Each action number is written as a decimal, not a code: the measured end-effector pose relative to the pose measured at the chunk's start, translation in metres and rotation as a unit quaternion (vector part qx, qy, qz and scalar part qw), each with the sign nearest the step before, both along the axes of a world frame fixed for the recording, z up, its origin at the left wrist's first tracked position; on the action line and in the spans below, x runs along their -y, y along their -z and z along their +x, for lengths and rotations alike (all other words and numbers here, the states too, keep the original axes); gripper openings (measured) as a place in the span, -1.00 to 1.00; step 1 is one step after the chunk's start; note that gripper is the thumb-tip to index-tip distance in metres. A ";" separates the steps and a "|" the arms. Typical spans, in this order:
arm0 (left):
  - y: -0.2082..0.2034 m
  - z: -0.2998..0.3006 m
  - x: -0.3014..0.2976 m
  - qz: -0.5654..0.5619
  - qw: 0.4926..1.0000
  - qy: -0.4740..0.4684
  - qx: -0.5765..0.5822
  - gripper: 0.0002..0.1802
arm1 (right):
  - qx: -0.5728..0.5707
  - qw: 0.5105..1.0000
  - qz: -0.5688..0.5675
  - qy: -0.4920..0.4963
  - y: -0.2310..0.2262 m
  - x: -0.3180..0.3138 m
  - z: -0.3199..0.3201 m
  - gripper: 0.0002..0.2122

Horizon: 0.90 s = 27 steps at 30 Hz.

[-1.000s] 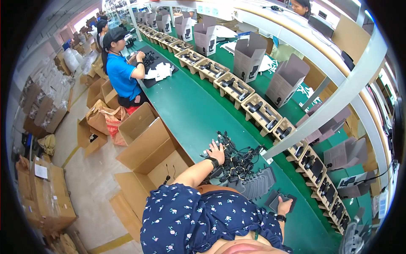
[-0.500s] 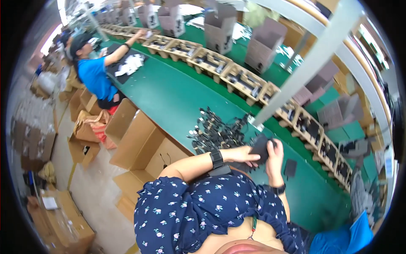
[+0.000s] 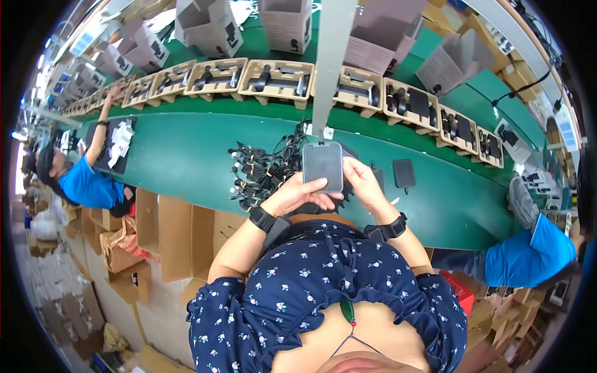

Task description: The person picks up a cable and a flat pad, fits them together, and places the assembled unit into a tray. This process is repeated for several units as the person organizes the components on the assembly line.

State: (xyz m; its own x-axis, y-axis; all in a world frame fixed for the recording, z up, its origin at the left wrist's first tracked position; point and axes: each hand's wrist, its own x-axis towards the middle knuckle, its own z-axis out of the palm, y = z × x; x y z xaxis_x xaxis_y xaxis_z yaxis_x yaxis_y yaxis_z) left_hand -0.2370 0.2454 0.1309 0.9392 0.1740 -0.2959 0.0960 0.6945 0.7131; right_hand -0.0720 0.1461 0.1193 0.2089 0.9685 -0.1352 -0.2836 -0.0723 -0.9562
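Note:
A flat, dark square pad [image 3: 322,166] with rounded corners and a grey rim is held up over the near edge of the green table. My left hand [image 3: 297,195] grips its lower left corner, thumb on the front face and fingers behind. At its right edge is my right hand [image 3: 365,181], closed against the pad with its fingertips partly hidden. Just left of the hands lies a heap of bundled black cables [image 3: 258,171]. To the right, a similar dark pad [image 3: 403,173] with a short tab lies on the table.
Moulded cardboard trays [image 3: 277,84] holding black parts line the far side. A metal post [image 3: 334,62] rises in front of me. Open grey boxes [image 3: 285,25] stand behind. Co-workers in blue shirts are at left [image 3: 93,186] and right [image 3: 528,252]. An open carton [image 3: 177,236] sits below left.
My view has swung to the right and levelled. The pad, edge-on and blurred before, now has its broad face turned up toward me, with both hands still at it.

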 end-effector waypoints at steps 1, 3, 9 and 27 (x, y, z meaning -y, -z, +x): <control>0.001 0.001 0.001 0.000 1.000 0.023 -0.009 -0.56 | -0.031 0.998 0.034 0.038 -0.004 0.000 -0.003 -0.70; 0.010 0.004 0.003 -0.016 0.998 0.042 -0.038 -0.60 | 0.256 0.961 0.057 0.083 -0.003 0.000 -0.001 -0.68; 0.023 0.011 -0.006 -0.063 0.996 0.042 -0.051 -0.60 | 0.642 0.759 0.111 -0.009 0.003 0.010 0.016 -0.57; 0.078 -0.030 -0.023 0.149 0.943 -0.194 -0.227 -0.62 | 0.475 0.822 -0.161 0.270 0.082 -0.168 0.195 -0.72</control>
